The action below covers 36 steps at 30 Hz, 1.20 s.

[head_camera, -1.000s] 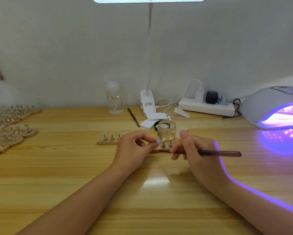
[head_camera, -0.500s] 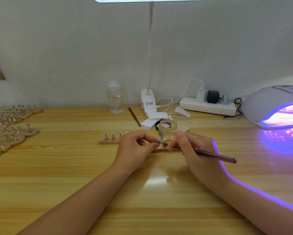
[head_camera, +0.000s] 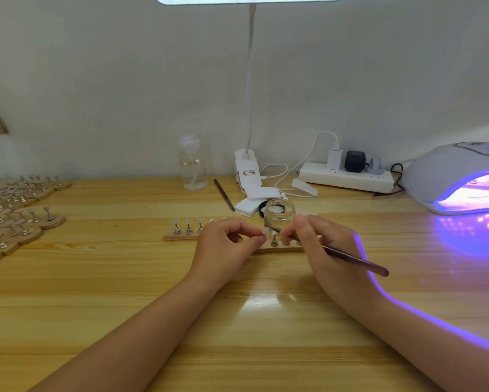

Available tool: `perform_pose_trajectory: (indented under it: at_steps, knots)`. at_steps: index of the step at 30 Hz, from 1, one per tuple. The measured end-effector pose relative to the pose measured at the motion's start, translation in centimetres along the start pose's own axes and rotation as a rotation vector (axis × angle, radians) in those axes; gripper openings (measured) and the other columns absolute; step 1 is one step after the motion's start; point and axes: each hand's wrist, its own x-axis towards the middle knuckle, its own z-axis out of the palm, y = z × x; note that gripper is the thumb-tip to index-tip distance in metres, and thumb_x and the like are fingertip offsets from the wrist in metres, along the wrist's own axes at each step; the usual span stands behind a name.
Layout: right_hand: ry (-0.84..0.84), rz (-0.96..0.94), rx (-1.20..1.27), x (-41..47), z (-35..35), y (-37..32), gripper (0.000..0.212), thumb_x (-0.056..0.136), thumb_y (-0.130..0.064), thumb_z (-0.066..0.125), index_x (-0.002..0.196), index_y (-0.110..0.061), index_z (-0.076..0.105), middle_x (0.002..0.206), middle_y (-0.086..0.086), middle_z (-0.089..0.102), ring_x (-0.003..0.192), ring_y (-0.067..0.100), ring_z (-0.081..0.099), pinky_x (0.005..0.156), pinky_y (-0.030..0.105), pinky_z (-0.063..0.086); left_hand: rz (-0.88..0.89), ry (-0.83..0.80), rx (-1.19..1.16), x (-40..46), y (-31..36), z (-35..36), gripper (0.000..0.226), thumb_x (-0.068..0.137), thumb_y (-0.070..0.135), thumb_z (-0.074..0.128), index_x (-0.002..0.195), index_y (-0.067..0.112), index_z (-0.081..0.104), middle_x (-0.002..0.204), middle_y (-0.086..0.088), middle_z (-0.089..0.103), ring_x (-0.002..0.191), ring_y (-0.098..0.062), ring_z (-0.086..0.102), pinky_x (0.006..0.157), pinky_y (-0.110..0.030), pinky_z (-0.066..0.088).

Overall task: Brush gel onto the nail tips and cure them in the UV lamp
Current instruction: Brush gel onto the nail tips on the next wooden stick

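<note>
Left hand: the left hand (head_camera: 226,244) pinches a single nail tip (head_camera: 264,237) by its stand between thumb and fingertips, just in front of the gel jar (head_camera: 280,215).
Right hand: the right hand (head_camera: 322,244) grips the brush (head_camera: 353,260) like a pen, fingers curled round the handle; the bristle end reaches toward the pinched tip, and whether it touches cannot be told.
Near strip: a wooden holder strip (head_camera: 280,248) lies on the counter (head_camera: 124,278) just in front of the jar, under both hands, with a few small stands showing between the fingers.
Second strip: another strip (head_camera: 181,236) lies left of the jar with several tips upright on it.
Gel jar: open and clear, upright; its dark lid (head_camera: 263,207) seems to lie just beside it on the left.
UV lamp: the UV lamp (head_camera: 458,179) sits well to the right of the jar, lit violet, with something like a strip inside; details are too small to tell.
Spare stock: many more holder strips (head_camera: 20,219) are massed far left of the jar.
Behind the jar: a spare brush (head_camera: 224,195), white pads (head_camera: 251,202), a clear bottle (head_camera: 191,165), the desk lamp's clip base (head_camera: 246,171) and a power strip (head_camera: 345,176).
Progress: judged midway. One batch appears to be curing, one tip is being coated, and the rest of the near strip, the second strip and probably the left-hand stock seem left to brush and cure.
</note>
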Motion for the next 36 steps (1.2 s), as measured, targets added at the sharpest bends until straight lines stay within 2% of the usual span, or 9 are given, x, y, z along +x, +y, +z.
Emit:
perform_pose_trajectory:
  at_steps: [3,5,10,15,18,21,26,31,36]
  knots:
    - [-0.016,0.003,0.09,-0.31,0.05,0.01,0.04,0.085,-0.05,0.039,0.066,-0.028,0.066,0.066,-0.013,0.067,0.061,-0.001,0.06,0.059,0.008,0.041,0.003,0.012,0.003,-0.07,0.04,-0.06,0.019,0.071,0.012,0.076,0.062,0.027,0.069,0.059,0.01,0.064,0.05,0.002,0.044,0.049,-0.005,0.036]
    - [0.012,-0.003,0.141,-0.38,-0.06,0.03,0.042,0.085,-0.048,0.036,0.066,-0.025,0.066,0.065,-0.01,0.067,0.061,-0.001,0.06,0.059,0.008,0.041,-0.003,0.026,0.0,-0.06,0.11,-0.04,0.022,0.07,0.013,0.076,0.06,0.03,0.069,0.051,0.011,0.058,0.046,0.001,0.043,0.047,-0.005,0.034]
    - [0.002,0.002,0.006,0.16,-0.1,-0.13,0.03,0.088,-0.047,0.039,0.075,-0.034,0.063,0.076,-0.018,0.064,0.072,0.001,0.058,0.062,0.011,0.042,-0.001,0.002,0.022,-0.02,0.27,-0.04,0.027,0.071,0.011,0.075,0.064,0.036,0.07,0.051,0.016,0.059,0.051,-0.001,0.044,0.049,-0.005,0.036]
    - [0.006,0.053,0.141,-0.16,0.07,0.03,0.038,0.088,-0.044,0.041,0.064,-0.026,0.066,0.063,-0.013,0.066,0.055,-0.003,0.056,0.055,0.008,0.039,-0.028,0.009,0.014,-0.02,0.12,-0.05,0.02,0.074,0.011,0.073,0.073,0.031,0.072,0.071,0.006,0.069,0.061,-0.005,0.054,0.059,-0.01,0.044]
    - [0.029,0.017,0.127,-0.17,0.03,0.12,0.036,0.089,-0.04,0.044,0.066,-0.025,0.067,0.065,-0.012,0.067,0.057,-0.003,0.057,0.057,0.007,0.039,-0.049,0.014,0.013,0.0,0.05,0.04,0.013,0.075,0.011,0.072,0.083,0.021,0.074,0.078,0.003,0.071,0.069,-0.01,0.058,0.064,-0.011,0.046]
    - [0.009,-0.001,0.014,0.13,0.03,0.04,0.031,0.091,-0.045,0.043,0.073,-0.033,0.065,0.069,-0.016,0.065,0.065,-0.002,0.058,0.059,0.009,0.04,-0.046,0.0,0.012,0.07,-0.01,0.09,0.014,0.076,0.01,0.071,0.086,0.018,0.074,0.08,0.005,0.071,0.071,-0.011,0.058,0.065,-0.012,0.046]
    - [0.017,0.039,0.141,-0.22,0.04,0.13,0.039,0.088,-0.049,0.045,0.063,-0.028,0.067,0.063,-0.011,0.067,0.058,0.0,0.06,0.057,0.009,0.041,-0.015,-0.01,0.028,0.09,-0.19,0.11,0.015,0.076,0.008,0.071,0.085,0.02,0.073,0.079,0.012,0.069,0.068,-0.004,0.055,0.067,-0.011,0.046]
    - [-0.011,0.0,0.0,0.14,0.04,0.1,0.033,0.091,-0.052,0.042,0.072,-0.036,0.063,0.074,-0.019,0.066,0.07,0.0,0.06,0.059,0.012,0.043,0.019,-0.023,0.031,0.07,-0.24,0.09,0.021,0.076,0.007,0.071,0.077,0.027,0.072,0.075,0.018,0.068,0.068,-0.004,0.054,0.068,-0.014,0.046]
    - [0.007,0.01,0.116,-0.15,-0.02,0.17,0.035,0.086,-0.05,0.043,0.066,-0.031,0.065,0.065,-0.012,0.067,0.059,-0.001,0.059,0.057,0.008,0.041,0.041,-0.027,0.035,0.07,-0.31,0.07,0.025,0.075,0.006,0.071,0.071,0.032,0.07,0.067,0.023,0.066,0.064,0.0,0.052,0.067,-0.014,0.046]
